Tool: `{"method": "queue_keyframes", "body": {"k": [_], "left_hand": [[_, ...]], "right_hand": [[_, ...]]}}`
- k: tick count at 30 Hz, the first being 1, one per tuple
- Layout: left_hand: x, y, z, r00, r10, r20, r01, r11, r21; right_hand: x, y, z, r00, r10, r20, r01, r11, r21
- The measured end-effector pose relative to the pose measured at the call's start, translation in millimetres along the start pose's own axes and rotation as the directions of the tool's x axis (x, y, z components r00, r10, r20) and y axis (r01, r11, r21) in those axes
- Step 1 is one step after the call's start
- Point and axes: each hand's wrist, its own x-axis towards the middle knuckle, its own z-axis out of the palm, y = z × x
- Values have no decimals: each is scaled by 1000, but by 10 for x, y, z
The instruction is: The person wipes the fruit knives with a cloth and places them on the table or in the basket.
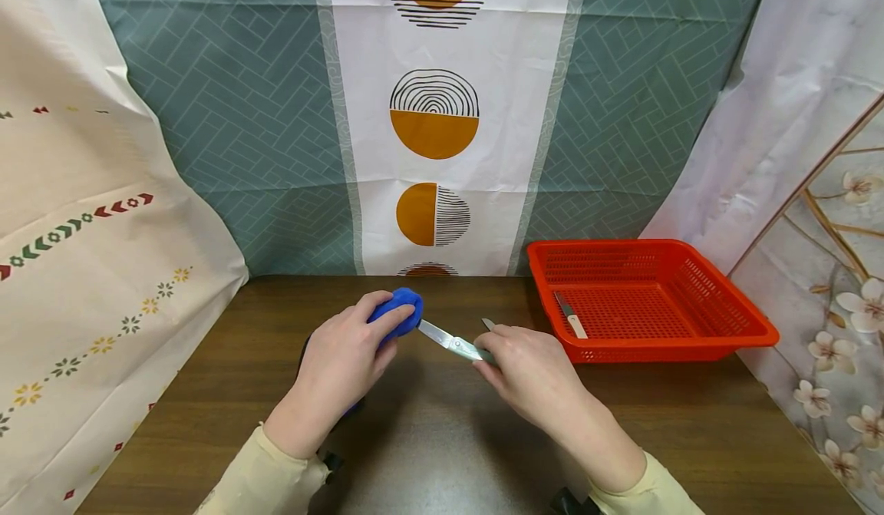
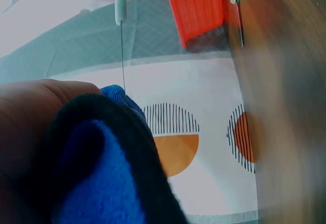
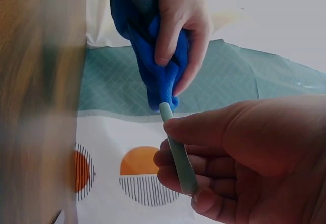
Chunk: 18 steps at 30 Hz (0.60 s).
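Knife: slants above the table between my grips, its pale green handle in my right hand and its blade running into the cloth; the tip is hidden there.
Cloth: blue with dark edging, bunched round the far end of the blade under my left hand.
Wiping: looks like the step in hand. I'd do it best with the fabric folded thick over the steel, pressing lightly on the flats and drawing from handle toward tip. I cannot tell which side is sharp, so my fingertips should stay behind the folds.
Right hand: closed round the handle, thumb on one side, fingers curled under the other. A firm, untwisting hold should stop the edge turning into the cloth.
Left hand: pinching the cloth between thumb and fingers, parted only by the bunched fabric.
Second knife: on the table just beyond my right hand, tip showing past the knuckles.
Basket: red, beyond and to the right of my right hand.
Small knife: inside the basket, at the side nearest my right hand, pale handle toward me.
Table: brown, beneath both grips.
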Motion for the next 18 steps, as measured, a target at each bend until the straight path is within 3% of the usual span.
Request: {"method": "queue_keyframes", "body": {"k": [18], "left_hand": [[17,-97,-83,999,-36,-19,36,999,-11]], "right_hand": [[16,54,-27,999,46,4,-46,999,25]]}}
